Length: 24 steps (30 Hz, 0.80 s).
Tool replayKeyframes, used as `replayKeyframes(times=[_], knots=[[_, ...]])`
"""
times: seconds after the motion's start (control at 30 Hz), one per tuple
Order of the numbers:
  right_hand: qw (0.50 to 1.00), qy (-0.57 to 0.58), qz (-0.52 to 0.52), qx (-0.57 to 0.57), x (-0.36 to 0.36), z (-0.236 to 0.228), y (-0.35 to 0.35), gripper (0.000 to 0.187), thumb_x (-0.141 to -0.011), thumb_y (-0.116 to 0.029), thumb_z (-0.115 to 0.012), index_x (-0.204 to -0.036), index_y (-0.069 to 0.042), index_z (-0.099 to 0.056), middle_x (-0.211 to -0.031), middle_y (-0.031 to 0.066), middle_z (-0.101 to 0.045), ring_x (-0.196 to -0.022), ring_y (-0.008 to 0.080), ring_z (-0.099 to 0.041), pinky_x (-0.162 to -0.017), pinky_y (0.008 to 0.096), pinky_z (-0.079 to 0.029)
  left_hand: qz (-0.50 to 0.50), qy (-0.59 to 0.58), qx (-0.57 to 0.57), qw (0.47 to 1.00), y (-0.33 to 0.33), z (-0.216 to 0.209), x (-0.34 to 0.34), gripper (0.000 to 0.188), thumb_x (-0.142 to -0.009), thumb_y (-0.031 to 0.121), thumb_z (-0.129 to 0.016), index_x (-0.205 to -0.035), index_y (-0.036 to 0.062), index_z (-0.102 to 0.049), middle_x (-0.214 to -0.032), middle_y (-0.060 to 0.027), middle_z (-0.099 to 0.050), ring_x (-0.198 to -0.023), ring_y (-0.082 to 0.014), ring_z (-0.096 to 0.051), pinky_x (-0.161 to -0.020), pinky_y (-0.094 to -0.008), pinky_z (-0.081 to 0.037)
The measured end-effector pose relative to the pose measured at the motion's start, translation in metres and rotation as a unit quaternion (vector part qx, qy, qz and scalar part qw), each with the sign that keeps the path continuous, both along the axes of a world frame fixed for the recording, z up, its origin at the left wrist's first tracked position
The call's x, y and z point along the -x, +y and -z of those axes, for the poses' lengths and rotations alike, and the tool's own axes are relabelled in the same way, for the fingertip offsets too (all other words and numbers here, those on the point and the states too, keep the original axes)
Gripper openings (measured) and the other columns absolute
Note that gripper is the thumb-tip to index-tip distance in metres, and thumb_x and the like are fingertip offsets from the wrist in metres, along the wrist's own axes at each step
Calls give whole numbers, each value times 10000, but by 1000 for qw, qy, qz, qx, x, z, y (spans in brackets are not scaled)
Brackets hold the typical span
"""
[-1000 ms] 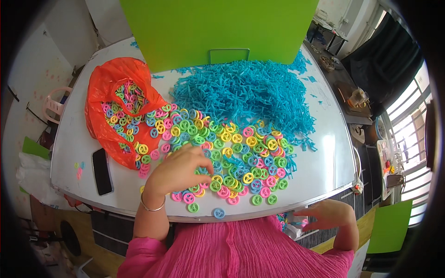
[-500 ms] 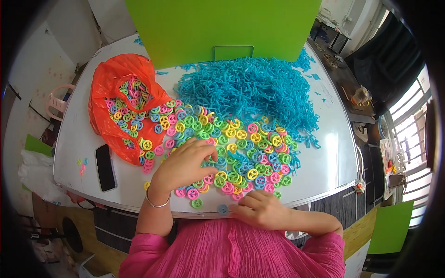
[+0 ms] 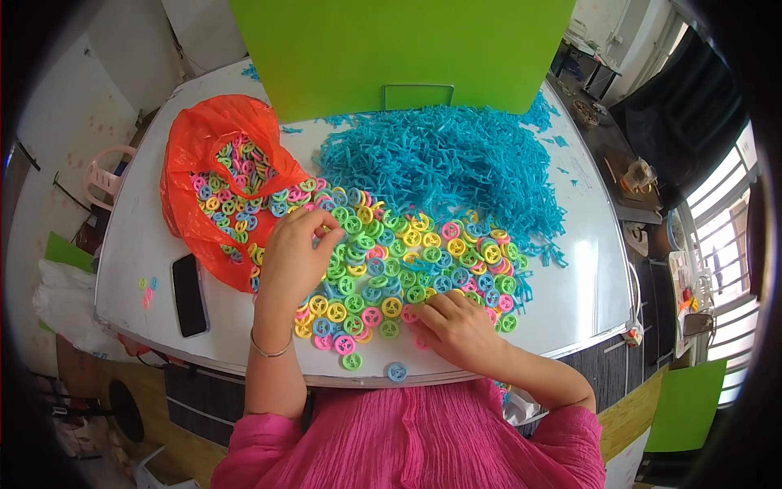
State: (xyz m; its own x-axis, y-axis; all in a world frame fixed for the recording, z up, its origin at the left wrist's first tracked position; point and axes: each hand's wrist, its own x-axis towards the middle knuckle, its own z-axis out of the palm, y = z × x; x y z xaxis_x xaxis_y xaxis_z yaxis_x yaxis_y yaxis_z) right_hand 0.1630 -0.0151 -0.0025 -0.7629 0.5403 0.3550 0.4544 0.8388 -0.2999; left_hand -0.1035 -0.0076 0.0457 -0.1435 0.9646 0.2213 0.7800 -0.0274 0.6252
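Observation:
Small plastic wheels (image 3: 371,316) in pink, yellow, green and blue lie in a loose heap across the middle of the table. Over the heap's left side is my left hand (image 3: 295,248), its thumb and forefinger curled together in a pinch; whatever sits between them is too small to make out. My right hand (image 3: 464,330) rests low on the heap's near edge, fingers bent down by a pink wheel (image 3: 410,313), fingertips partly hidden. One blue wheel (image 3: 396,372) lies apart at the table's front edge.
A red plastic bag (image 3: 195,236) spills more wheels at the left, with a black phone (image 3: 189,295) beside it. Blue plastic pieces (image 3: 440,159) form a big pile at the back, before a green panel (image 3: 391,49). The white table (image 3: 570,314) has a curved front edge.
My left hand has moved left and away from me, its fingers drawing together. My right hand has left the lone blue wheel's side and gone forward onto the heap.

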Motion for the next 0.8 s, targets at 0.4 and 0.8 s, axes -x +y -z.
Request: replayKeyframes(times=[0.4,0.8], knots=[[982,107,153,16,-37,-25,85,110,-802,-91,-690,-904,-50,-681,-794,82,-627,-747,251,-614,-653,357,-497,113,92,17,989,14,37,-23,181,-768,191,-744,-944,150,-742,-935,-59,-525,-955,-252,-532,-850,-370,-442],[978,64,189,51,-10,-5,148,174,-820,-160,-691,-962,-60,-689,-879,104,-640,-807,286,-638,-695,386,-507,72,-39,-15,996,22,19,-32,211,-792,219,-761,-840,44,-653,-804,-55,-622,-727,-166,-594,-668,-303,-477]])
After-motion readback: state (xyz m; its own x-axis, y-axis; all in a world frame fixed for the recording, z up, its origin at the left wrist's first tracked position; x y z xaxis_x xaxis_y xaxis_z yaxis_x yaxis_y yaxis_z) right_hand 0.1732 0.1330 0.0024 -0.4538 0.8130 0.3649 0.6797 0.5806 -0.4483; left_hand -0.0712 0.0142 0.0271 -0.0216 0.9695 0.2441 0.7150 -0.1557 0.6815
